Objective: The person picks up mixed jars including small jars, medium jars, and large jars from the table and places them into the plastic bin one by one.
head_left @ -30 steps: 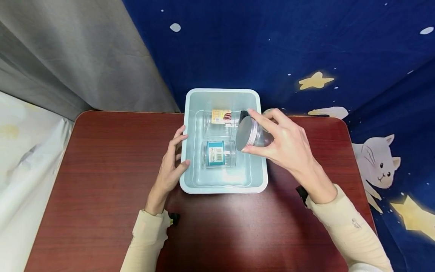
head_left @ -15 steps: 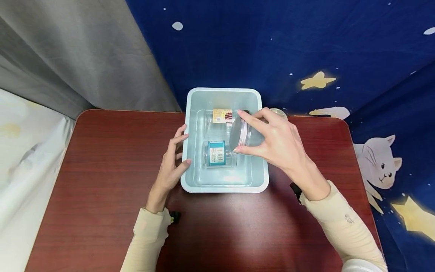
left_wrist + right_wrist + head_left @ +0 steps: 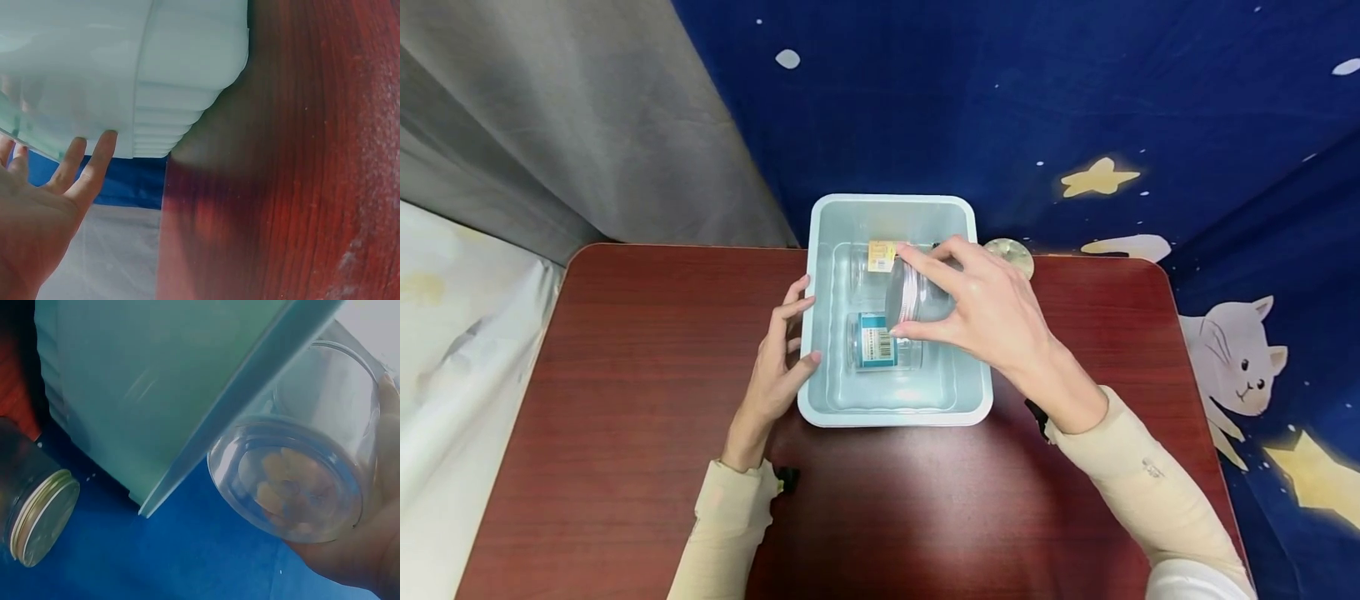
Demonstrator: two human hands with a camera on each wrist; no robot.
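Observation:
In the head view my right hand (image 3: 981,304) grips a clear jar (image 3: 904,293) with a silver screw lid. It is turned on its side over the pale blue bin (image 3: 898,418), lid to the left; the right wrist view shows its clear base (image 3: 287,481) beside the bin's rim. My left hand (image 3: 778,358) touches the bin's left side, thumb tip at the rim, straight fingers (image 3: 97,164) against the outer wall. Inside the bin lie a clear jar with a blue label (image 3: 877,342) and another with a yellow label (image 3: 881,255), partly hidden by my right hand.
Behind the bin's right side stands another clear jar with a gold-toned lid (image 3: 1011,257). The bin is on a dark red wooden table (image 3: 647,375). A blue curtain (image 3: 925,100) hangs along the table's back edge, with a grey curtain (image 3: 587,125) at the left.
My right hand has moved left with the silver-lidded jar, further over the bin, now covering part of the yellow-labelled jar. The gold-lidded jar behind has come into fuller view. My left hand stays put.

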